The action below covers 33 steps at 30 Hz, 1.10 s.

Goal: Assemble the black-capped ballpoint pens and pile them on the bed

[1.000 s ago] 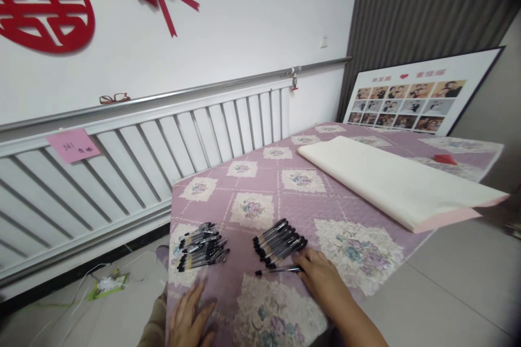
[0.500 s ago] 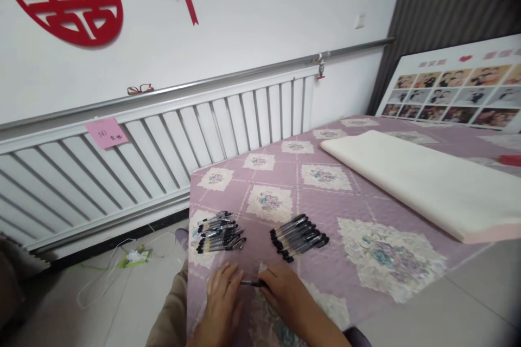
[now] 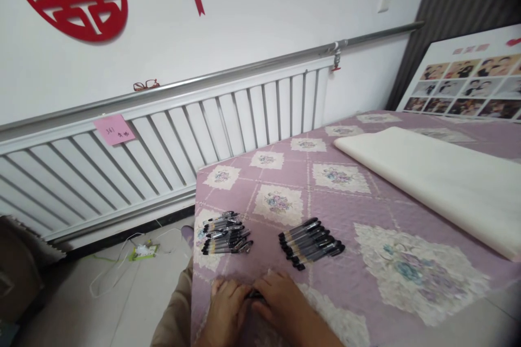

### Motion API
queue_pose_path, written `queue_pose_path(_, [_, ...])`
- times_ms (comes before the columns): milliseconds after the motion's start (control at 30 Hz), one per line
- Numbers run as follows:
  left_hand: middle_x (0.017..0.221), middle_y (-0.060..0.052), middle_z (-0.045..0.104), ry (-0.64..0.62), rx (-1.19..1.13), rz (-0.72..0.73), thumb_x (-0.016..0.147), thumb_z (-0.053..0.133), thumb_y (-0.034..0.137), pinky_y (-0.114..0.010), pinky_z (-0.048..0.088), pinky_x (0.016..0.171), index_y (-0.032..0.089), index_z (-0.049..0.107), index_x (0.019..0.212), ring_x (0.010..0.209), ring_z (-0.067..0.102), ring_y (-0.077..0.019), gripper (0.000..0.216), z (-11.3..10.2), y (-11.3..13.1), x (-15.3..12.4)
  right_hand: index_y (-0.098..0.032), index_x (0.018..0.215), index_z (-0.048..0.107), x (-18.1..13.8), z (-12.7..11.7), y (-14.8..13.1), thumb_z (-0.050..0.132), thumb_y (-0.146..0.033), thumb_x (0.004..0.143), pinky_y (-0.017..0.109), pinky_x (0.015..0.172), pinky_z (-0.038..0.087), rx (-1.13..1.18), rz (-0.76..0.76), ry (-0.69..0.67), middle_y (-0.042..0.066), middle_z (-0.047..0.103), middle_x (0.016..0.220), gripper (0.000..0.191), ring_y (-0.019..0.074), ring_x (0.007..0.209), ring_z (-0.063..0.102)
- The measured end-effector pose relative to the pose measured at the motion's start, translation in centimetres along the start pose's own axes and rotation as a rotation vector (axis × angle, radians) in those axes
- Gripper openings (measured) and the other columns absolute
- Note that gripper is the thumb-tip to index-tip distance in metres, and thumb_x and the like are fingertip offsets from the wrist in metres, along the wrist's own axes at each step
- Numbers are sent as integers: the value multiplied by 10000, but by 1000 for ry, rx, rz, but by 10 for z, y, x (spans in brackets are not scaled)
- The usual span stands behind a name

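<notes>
Close together over the near edge of the table, my left hand (image 3: 226,303) and my right hand (image 3: 283,299) are both closed on one black pen (image 3: 255,294). Only a short dark stretch of it shows between the fingers; the rest is hidden. Beyond my left hand lies a loose pile of clear-barrelled pens with black caps (image 3: 226,234). A neater row of similar pens (image 3: 311,242) lies beyond my right hand, side by side and slanting up to the right.
A purple tablecloth (image 3: 295,171) with floral patches covers the table. A folded cream sheet or pad (image 3: 439,184) lies to the right. A white radiator (image 3: 228,119) runs along the wall behind. On the floor at left is a power strip (image 3: 144,251) with white cables.
My hands have drawn closer together, so less of the pen shows between them. The view has shifted slightly; both groups of pens look unmoved on the cloth.
</notes>
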<state>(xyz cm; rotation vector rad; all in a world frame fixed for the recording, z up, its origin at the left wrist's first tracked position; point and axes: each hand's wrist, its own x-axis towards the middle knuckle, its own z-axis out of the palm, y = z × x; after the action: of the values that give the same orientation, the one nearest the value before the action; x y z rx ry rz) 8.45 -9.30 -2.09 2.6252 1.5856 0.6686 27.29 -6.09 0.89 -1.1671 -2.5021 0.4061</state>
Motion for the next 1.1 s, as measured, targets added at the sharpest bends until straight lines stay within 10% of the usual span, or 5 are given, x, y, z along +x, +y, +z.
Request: queue_pose_path(1100, [988,-5,713,-420,28,-170,878,531,246,-312,509,775,330,583,1177,884,673,-221,315,-12,22,13,-215,956,707,-1,-17,0,594,-246,838,338,854,417,111,171,-276,67,711,1005,166,250,961,620])
